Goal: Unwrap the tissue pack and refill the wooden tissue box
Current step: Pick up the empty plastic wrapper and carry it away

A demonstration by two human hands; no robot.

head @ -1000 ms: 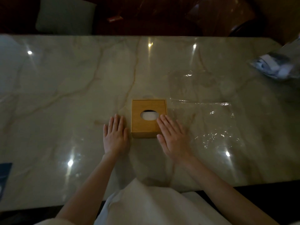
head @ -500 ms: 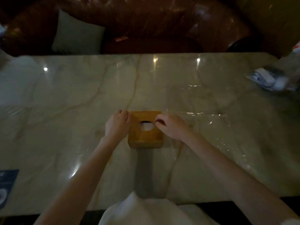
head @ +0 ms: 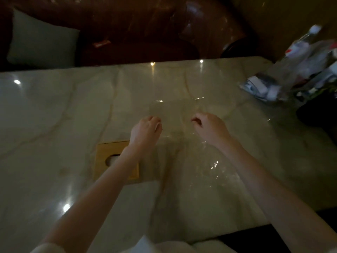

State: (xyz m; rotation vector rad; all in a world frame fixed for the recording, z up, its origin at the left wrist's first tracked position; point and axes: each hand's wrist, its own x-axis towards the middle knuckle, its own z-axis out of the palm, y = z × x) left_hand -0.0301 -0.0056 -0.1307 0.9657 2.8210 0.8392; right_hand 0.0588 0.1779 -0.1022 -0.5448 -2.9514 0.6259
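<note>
A: What are the 2 hands doing?

B: Both are reaching out over the marble table (head: pixel 54 110). The left hand (head: pixel 145 130) is curling its fingers inward and the right hand (head: pixel 209 128) is doing the same, thumb meeting fingertips. Each is pinching an edge of the clear plastic wrapper (head: pixel 173 110), which is stretching flat between the 2 sets of fingertips and just beyond them.

A: Is the wrapper lifting off the table?

B: I cannot tell. It is transparent and the light is dim, so only its glinting edges are showing. More crinkled film is lying below the right fingers, along the right forearm.

A: Where is the wooden tissue box (head: pixel 107 152) sitting?

B: Behind and to the left of the left fingers, under the left wrist and forearm, which are crossing over its right part. White tissue is showing in its oval slot.

A: Anything else near the fingers?

B: Far to the right of the right fingers, at the table's corner, a clear bag (head: pixel 295 73) of bottles and packets is lying. Beyond both hands, past the far table edge, a leather sofa (head: pixel 145 24) with 1 pale cushion (head: pixel 42 39) is sitting.
</note>
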